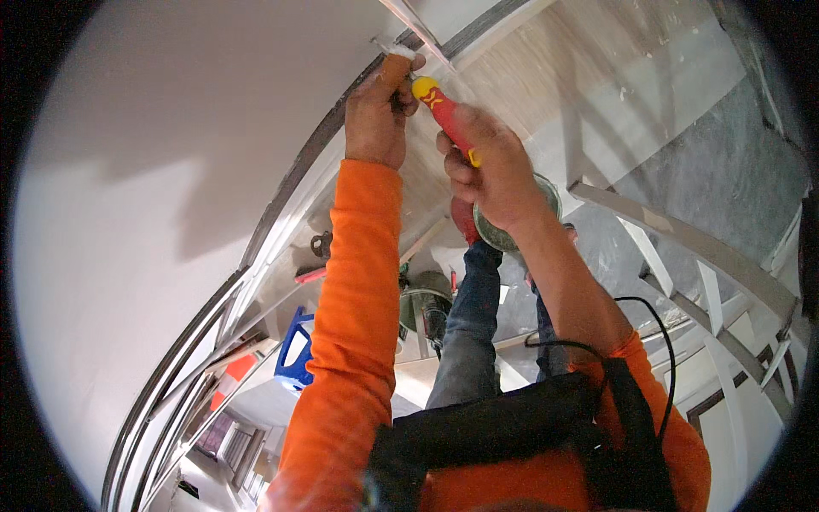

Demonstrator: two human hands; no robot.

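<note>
My right hand [499, 175] is wrapped round the red-and-yellow handle [448, 115] of a hand tool, its yellow end pointing up and left. The working part of this tool is hidden, so its kind does not show. Right beside that yellow end, my left hand [375, 119] is raised with its fingers curled. White material [401, 53] shows at its fingertips, close to the dark strip [320, 141] along the edge of the white wall panel [196, 111]. What those fingers grip, if anything, I cannot make out.
Below my right forearm is a round bucket [550, 196]. A metal-framed ladder or scaffold [691, 235] stands at the right. Lower down are a blue plastic stool [294, 350] and a dark tub [424, 307]. A black cable [670, 341] loops beside my right arm.
</note>
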